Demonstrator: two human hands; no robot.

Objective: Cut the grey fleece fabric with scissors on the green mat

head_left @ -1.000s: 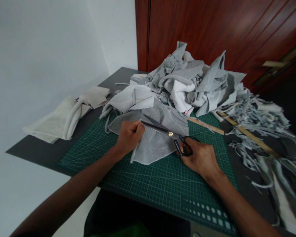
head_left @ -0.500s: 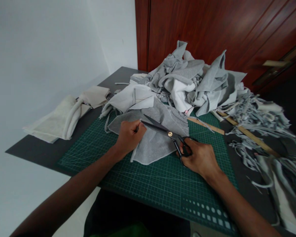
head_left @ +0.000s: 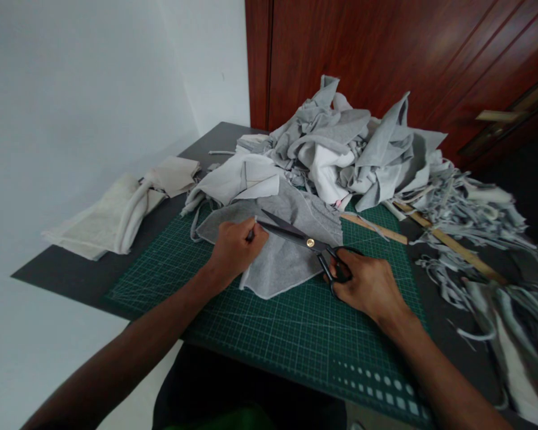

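Note:
Black scissors (head_left: 291, 230) with a brass pivot lie partly spread over a grey fabric piece (head_left: 287, 269), their tips beside my left fist. My right hand (head_left: 365, 285) is closed on the black handles, fingers through the loops. My left hand (head_left: 237, 245) is closed, pinching the fabric's edge near the blade tips. A small dark spot shows in the curl of that hand, and I cannot make out what it is. The fabric rests on a green cutting mat (head_left: 269, 328), its upper part under pale folded cloth (head_left: 233, 176).
A heap of grey and white fabric (head_left: 341, 131) stands at the back against the brown door (head_left: 385, 48). Shredded strips (head_left: 470, 203) and a wooden ruler (head_left: 457, 248) lie at right. Cream cloth bundles (head_left: 103, 218) sit at left beside the white wall (head_left: 94, 89).
My right hand and the scissor handles have shifted slightly to the right. My left hand stays almost in place, and the fabric looks nearly the same.

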